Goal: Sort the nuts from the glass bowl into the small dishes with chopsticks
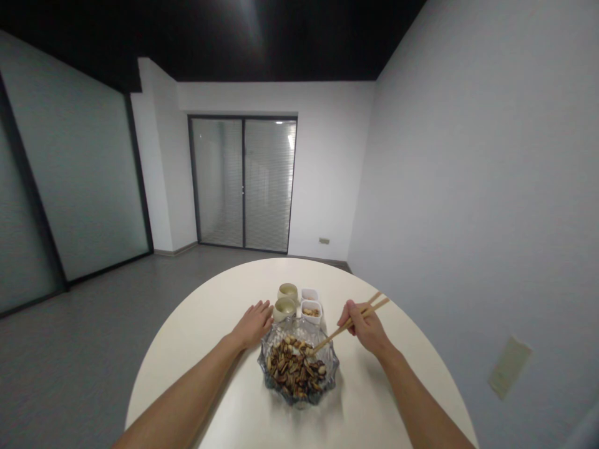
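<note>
My right hand (364, 324) is closed around a pair of wooden chopsticks (337, 332). Their tips reach down into a clear glass bowl (333, 368) with a wavy rim, touching or close to a pale piece there. Dark brown striped seeds (292, 369) and several pale nuts fill much of the bowl, with small white pieces toward its far left side. To the bowl's left, my left hand (253, 324) lies flat on the table, fingers stretched out and holding nothing. Its fingertips are near a greenish cup (284, 308).
Behind the near cup stands a second greenish cup (287, 291). Beside them are a small white container (311, 320) of pale nuts and another white container (309, 293), its contents unclear. The round white table (187, 349) curves near a wall (468, 187) on the right.
</note>
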Available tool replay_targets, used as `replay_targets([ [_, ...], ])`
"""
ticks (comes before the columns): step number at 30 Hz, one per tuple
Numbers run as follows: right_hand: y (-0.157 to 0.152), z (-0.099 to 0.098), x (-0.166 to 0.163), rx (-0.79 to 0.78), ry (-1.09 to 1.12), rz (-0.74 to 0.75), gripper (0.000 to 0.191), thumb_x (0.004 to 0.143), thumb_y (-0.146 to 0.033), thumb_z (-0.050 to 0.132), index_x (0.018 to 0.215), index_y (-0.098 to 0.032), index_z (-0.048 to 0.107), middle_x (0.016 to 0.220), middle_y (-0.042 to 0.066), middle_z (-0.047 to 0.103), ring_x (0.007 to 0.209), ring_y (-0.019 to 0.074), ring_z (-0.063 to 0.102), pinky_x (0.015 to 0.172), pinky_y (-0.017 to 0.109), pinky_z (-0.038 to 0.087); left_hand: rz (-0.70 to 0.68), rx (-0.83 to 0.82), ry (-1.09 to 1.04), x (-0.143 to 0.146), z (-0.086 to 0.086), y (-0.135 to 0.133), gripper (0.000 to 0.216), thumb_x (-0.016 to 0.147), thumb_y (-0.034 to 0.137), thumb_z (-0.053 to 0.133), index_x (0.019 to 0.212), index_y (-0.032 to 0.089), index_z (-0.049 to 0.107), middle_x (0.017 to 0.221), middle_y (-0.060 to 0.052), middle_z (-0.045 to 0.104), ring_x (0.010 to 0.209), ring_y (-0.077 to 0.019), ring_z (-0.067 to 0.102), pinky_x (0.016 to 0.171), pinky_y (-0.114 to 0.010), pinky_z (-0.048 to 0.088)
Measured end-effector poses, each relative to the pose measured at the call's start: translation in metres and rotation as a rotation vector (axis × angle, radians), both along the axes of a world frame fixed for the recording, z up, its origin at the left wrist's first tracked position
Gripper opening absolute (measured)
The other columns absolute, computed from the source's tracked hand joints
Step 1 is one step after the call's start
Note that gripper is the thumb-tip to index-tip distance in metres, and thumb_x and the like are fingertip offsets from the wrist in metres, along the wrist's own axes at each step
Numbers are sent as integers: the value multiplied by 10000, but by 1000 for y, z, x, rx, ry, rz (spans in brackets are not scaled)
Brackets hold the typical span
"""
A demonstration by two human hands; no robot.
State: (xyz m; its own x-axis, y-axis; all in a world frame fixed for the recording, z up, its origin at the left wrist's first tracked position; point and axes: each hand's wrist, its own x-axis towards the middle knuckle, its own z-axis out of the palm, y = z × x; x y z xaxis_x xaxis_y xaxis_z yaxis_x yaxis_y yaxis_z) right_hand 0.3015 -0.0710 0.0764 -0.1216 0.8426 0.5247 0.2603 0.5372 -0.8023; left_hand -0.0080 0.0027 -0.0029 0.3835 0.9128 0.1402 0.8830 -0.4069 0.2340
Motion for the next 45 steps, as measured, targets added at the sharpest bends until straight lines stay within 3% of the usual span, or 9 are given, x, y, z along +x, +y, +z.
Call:
replay_targets([
  [10,4,-1,2,162,109,-140,700,945,-653,403,546,-154,689,378,11,477,369,113,439,376,232,322,-1,-6,-24,-1,-4,1,513,1006,396,330,1469,190,411,1574,-118,312,1466,-307,234,1189,-481,208],
  [23,18,-19,-3,326,206,-495,640,961,-624,389,685,-154,725,475,25,556,459,155,518,442,267,393,-7,1,-12,-1,-4,2,509,1009,412,325,1454,189,429,1575,-118,308,1467,-311,232,1190,-477,209],
  [31,32,-28,-2,286,131,-465,628,962,-618,392,716,-156,738,493,13,548,467,149,518,449,255,394,-6,-9,-26,-1,0,-1,509,1007,407,333,1461,195,421,1573,-120,310,1466,-309,235,1189,-490,208],
  [39,25,-20,2,272,186,-486,666,956,-644,376,688,-152,737,485,26,547,480,157,517,454,263,393,-15,0,-16,-2,-1,-1,513,1007,407,327,1453,177,434,1569,-133,314,1464,-319,238,1187,-488,216],
  [45,6,-5,-5,251,211,-279,716,960,-655,344,565,-171,692,411,20,489,404,132,446,405,258,347,-9,6,-21,-5,-4,1,509,1003,411,332,1457,200,428,1567,-113,330,1458,-305,259,1183,-480,227],
])
